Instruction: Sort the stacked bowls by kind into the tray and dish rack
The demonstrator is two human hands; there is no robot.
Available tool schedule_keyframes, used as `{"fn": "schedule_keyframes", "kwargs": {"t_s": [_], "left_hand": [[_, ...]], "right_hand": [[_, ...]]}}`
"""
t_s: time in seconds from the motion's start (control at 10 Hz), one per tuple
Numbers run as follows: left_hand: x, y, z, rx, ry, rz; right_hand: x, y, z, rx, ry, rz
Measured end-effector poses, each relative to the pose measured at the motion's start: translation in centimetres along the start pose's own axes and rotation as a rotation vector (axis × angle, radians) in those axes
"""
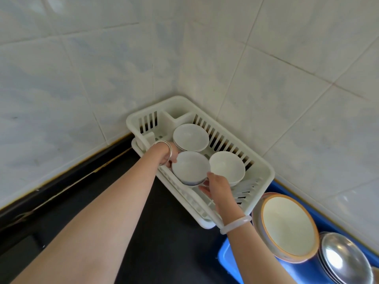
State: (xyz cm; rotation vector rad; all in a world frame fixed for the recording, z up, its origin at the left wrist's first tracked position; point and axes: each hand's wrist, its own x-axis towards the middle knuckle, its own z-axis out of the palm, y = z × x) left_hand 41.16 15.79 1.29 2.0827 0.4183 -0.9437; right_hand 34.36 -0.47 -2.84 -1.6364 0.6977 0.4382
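Soft, even light fills the scene, bright and without hard shadows. The glossy pale marbled wall tiles (287, 58) behind the white slotted plastic dish rack (267, 173) carry a broad milky sheen. Inside the rack, the white ceramic bowl (189, 167) nearest its front edge shows only a gentle grey shade. Right of the rack, the round steel bowls (346, 261) throw back bright glare – left of it the black countertop (164, 242) stays dark. Tile joints bow toward the frame edges; focus is slightly soft throughout

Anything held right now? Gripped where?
The front-left bowl stack, in the dish rack: left hand at its left rim, right hand at its lower right side.
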Motion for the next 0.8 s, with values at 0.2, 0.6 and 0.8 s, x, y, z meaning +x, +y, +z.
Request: {"fn": "schedule_keyframes", "kwargs": {"t_s": [0.2,0.6,0.8], "left_hand": [[0.5,0.2,0.8,0.044,0.12,0.054],[-2.4,-0.5,2.6,0.099,0.445,0.208],[-8.9,-2.3,5.2,-0.277,0.642,0.362]], "right_hand": [[-0.8,-0.3,-0.2,-0.139,-0.048,-0.013],[-6.6,-2.9,-3.9,-0.024,-0.103,-0.254],[-20.2,-10.4,-13.2,0.25,-0.155,-0.958]]}}
